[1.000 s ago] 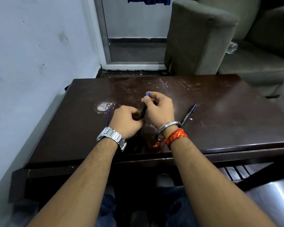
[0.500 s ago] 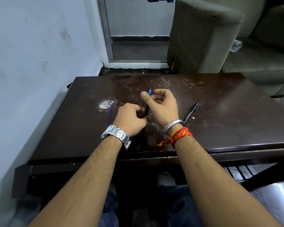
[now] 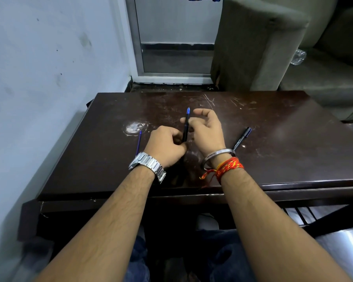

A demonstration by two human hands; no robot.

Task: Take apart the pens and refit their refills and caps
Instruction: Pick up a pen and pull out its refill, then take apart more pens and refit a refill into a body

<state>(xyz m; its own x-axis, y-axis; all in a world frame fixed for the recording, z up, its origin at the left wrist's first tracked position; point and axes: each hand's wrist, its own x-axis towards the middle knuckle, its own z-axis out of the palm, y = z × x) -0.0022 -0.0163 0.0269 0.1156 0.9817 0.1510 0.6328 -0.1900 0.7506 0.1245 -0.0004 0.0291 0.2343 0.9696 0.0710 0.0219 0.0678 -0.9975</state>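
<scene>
Pen (image 3: 185,132), dark-barrelled with blue tip, is held upright at table centre: the lower barrel is gripped in the closed left hand (image 3: 167,145), while the right hand (image 3: 207,129) is loosely curled beside it, fingers open, gripping nothing. A loose blue refill (image 3: 138,142) is seen at nine o'clock and a second pen (image 3: 241,138) at three o'clock; refitting is judged unfinished. Bare table (image 3: 283,159) remains towards twelve and three o'clock; the wall closes nine.

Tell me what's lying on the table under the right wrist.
A black pen runs under the right hand wrist, its upper end showing. Its lower end is hidden by the steel bangle, so the full length can't be seen.
</scene>
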